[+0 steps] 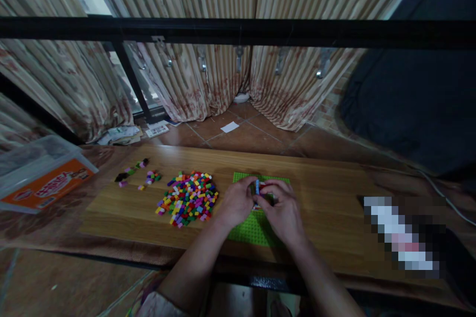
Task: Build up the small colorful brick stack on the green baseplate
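1. At the far left edge of the frame, a clear plastic box point(40, 178) with an orange label sits half off the wooden tabletop point(334, 198).
2. Right of it, in the left-centre, a few loose bricks point(137, 173) in purple, green and black lie scattered.
3. Next comes a dense pile of small bricks point(189, 198) in many colours, just left of my hands and apart from them.
4. My left hand point(238, 203) sits at the centre of the frame, its fingers curled in tight. Thumb and forefinger pinch a light-blue brick point(257, 186).
5. That brick is small and narrow and stands upright, poking up between the fingertips of both hands, above the upper half of the green baseplate point(253, 228).
6. The baseplate is bright green and studded and lies flat on the tabletop. Its far edge shows above my knuckles and its near part shows below them.
7. My right hand point(282, 210) is curled too, with its fingertips meeting the brick from the right. Bits of red and white show under them, and I cannot tell what this hand actually grips.
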`<move>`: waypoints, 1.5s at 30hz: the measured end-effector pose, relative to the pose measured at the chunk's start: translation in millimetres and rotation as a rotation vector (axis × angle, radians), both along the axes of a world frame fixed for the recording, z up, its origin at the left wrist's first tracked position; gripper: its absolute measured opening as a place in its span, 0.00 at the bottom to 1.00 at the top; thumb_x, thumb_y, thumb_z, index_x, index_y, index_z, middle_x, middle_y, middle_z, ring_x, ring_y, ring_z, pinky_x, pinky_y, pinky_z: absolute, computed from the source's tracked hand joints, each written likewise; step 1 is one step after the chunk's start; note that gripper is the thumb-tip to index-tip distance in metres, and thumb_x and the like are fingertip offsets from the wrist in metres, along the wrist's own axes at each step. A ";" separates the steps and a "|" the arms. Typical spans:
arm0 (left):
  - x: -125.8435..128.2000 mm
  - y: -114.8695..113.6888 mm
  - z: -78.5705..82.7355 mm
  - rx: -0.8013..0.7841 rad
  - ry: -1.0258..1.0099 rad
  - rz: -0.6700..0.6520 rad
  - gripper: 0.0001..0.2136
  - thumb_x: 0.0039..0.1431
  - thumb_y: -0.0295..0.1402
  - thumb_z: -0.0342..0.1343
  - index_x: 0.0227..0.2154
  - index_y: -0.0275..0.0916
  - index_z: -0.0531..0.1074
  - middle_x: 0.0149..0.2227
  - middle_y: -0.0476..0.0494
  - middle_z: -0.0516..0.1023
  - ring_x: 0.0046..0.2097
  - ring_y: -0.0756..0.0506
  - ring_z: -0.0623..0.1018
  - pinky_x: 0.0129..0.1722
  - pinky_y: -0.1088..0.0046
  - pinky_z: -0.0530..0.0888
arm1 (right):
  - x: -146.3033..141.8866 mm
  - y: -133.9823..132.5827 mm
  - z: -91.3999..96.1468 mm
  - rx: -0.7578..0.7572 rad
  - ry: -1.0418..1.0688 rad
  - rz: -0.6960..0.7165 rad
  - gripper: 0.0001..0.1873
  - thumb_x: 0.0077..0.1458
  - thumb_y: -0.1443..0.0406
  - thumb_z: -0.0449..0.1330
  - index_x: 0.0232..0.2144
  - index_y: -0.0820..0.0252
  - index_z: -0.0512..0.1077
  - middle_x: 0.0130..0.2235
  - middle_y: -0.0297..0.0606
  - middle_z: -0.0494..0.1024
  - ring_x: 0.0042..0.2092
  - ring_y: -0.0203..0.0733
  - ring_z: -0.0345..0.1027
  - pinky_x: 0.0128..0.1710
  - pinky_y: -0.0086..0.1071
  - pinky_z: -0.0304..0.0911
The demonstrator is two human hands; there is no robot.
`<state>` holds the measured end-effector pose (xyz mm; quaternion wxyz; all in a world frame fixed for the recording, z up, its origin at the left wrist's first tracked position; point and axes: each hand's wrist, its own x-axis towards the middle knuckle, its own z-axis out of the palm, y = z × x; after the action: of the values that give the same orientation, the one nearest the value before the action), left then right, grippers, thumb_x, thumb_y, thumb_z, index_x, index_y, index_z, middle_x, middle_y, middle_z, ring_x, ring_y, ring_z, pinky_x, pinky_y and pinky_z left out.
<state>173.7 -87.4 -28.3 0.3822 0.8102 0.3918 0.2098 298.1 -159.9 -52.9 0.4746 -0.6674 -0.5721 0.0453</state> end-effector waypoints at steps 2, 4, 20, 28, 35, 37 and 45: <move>0.2 0.2 1.4 -0.018 0.009 0.008 0.20 0.58 0.23 0.44 0.51 0.37 0.70 0.49 0.43 0.77 0.50 0.46 0.76 0.53 0.69 0.69 | 0.6 0.0 -0.5 -0.013 -0.005 0.005 0.07 0.50 0.59 0.64 0.30 0.54 0.73 0.41 0.39 0.75 0.45 0.47 0.66 0.47 0.41 0.60; 0.3 0.3 2.5 -0.042 0.007 0.007 0.19 0.57 0.23 0.46 0.51 0.38 0.70 0.49 0.43 0.77 0.50 0.46 0.75 0.54 0.69 0.69 | 1.8 -0.8 -1.1 -0.031 -0.015 0.009 0.10 0.51 0.59 0.63 0.36 0.54 0.74 0.41 0.40 0.75 0.45 0.48 0.65 0.46 0.42 0.61; -3.3 -0.4 4.7 -0.130 -0.009 -0.031 0.17 0.56 0.25 0.46 0.46 0.39 0.72 0.45 0.43 0.78 0.46 0.46 0.77 0.47 0.72 0.72 | 32.1 4.0 -8.7 -0.252 -0.064 0.115 0.22 0.50 0.50 0.60 0.46 0.50 0.73 0.55 0.41 0.68 0.56 0.52 0.60 0.57 0.52 0.54; -5.5 -4.9 2.9 -0.169 0.014 -0.029 0.16 0.55 0.27 0.47 0.45 0.41 0.73 0.43 0.44 0.79 0.46 0.44 0.77 0.44 0.72 0.73 | 37.7 6.0 -12.3 -0.278 0.098 0.149 0.24 0.46 0.51 0.64 0.45 0.53 0.73 0.54 0.42 0.69 0.56 0.53 0.62 0.56 0.51 0.56; -8.2 -14.0 1.5 -0.187 0.008 -0.035 0.19 0.55 0.28 0.47 0.48 0.42 0.73 0.42 0.43 0.80 0.43 0.44 0.78 0.41 0.72 0.74 | 38.9 7.6 -8.8 -0.339 0.192 0.184 0.27 0.43 0.50 0.65 0.45 0.53 0.73 0.50 0.42 0.74 0.52 0.53 0.67 0.54 0.52 0.60; -8.8 -15.3 1.0 -0.182 0.001 -0.050 0.19 0.55 0.28 0.47 0.49 0.43 0.72 0.43 0.43 0.80 0.43 0.43 0.78 0.41 0.72 0.74 | 39.6 8.3 -6.8 -0.368 0.205 0.178 0.27 0.42 0.50 0.66 0.45 0.53 0.73 0.49 0.41 0.75 0.50 0.53 0.68 0.53 0.51 0.61; -6.4 -18.7 -3.7 -0.084 0.073 -0.062 0.18 0.54 0.30 0.48 0.48 0.41 0.70 0.43 0.40 0.78 0.43 0.41 0.78 0.40 0.69 0.75 | 41.5 11.1 0.9 -0.421 0.170 0.138 0.27 0.40 0.50 0.67 0.43 0.52 0.75 0.46 0.40 0.77 0.45 0.53 0.73 0.47 0.47 0.68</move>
<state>167.3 -106.1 -32.1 0.4077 0.8123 0.3887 0.1515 339.5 -148.8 -52.1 0.3672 -0.7047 -0.5523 0.2521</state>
